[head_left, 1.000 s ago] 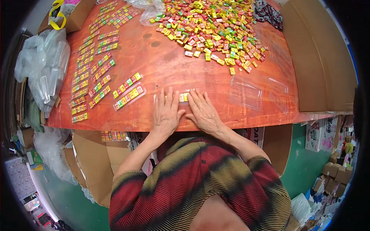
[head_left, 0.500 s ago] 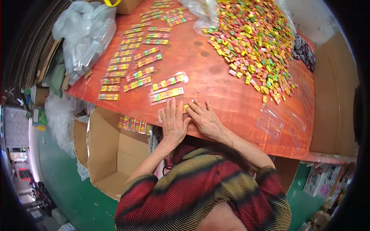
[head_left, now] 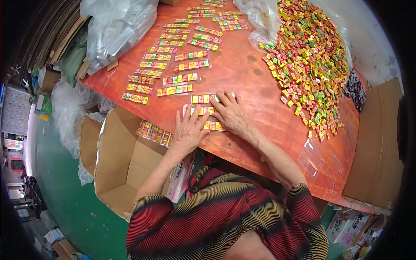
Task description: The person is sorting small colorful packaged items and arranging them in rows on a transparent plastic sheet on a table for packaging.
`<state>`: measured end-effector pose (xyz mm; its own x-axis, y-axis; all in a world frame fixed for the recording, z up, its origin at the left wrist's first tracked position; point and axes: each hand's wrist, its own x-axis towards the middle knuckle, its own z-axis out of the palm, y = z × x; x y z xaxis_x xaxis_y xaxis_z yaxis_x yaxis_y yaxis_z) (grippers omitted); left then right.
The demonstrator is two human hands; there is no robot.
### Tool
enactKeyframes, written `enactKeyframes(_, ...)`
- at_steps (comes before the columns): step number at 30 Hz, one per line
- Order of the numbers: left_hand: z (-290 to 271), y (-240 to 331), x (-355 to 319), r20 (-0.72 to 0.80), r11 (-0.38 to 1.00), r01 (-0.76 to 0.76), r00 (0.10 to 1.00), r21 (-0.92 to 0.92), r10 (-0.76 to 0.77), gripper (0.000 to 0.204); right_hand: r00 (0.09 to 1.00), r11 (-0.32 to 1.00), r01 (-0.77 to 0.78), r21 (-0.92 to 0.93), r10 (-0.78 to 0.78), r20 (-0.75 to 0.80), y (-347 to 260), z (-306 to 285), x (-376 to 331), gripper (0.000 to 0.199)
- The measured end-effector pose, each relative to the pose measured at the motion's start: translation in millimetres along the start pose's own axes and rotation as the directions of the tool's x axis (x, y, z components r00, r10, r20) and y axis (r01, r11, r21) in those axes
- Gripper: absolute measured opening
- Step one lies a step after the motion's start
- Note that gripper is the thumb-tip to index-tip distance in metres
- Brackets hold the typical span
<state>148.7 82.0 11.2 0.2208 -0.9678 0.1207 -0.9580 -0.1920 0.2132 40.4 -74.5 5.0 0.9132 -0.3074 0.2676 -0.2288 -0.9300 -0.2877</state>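
Three clear plastic trays, each with a row of small yellow and red wrapped pieces, lie one behind another before me: a far tray, a middle tray and a near tray. My left hand rests palm down, fingers stretched and apart, with its fingertips over the left part of the middle tray. Covering the right ends of the trays is my right hand, also flat with outstretched fingers. Its fingertips touch the far tray's right end. Neither hand grips anything that shows.
Many filled trays lie in rows at left on the red table. A big heap of small wrapped pieces covers the far right. Empty clear trays lie at right. Below the left edge stands an open carton; plastic bags lie behind.
The view has shifted. Both hands have moved farther from the table's near edge, from the near tray onto the trays behind it. The near tray shows more plainly now.
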Motion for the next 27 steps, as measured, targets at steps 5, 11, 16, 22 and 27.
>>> enactKeyframes(5,-9,-17,-4,0.017,0.998,0.046,0.999,0.039,-0.046,0.051,0.99,0.995,-0.067,0.069,0.058,0.125,-8,-9,12,0.042)
enactKeyframes(11,-15,-49,-24,-0.024,0.991,0.076,0.997,0.107,-0.074,0.05,0.999,0.989,0.02,0.147,-0.024,0.022,-2,1,17,0.029)
enactKeyframes(16,-21,-74,-24,-0.02,0.991,0.1,0.995,0.09,-0.099,0.047,0.999,0.991,0.014,0.133,-0.008,-0.046,10,0,13,0.025)
enactKeyframes(22,-32,-93,-8,-0.012,0.991,0.067,0.998,0.117,-0.066,0.045,0.99,0.997,-0.023,0.079,0.034,-0.136,31,-11,0,0.019)
enactKeyframes(27,-31,-94,-1,-0.041,0.99,0.09,0.995,0.11,-0.086,0.047,0.967,0.987,-0.161,0.002,0.158,-0.201,54,-20,8,0.016)
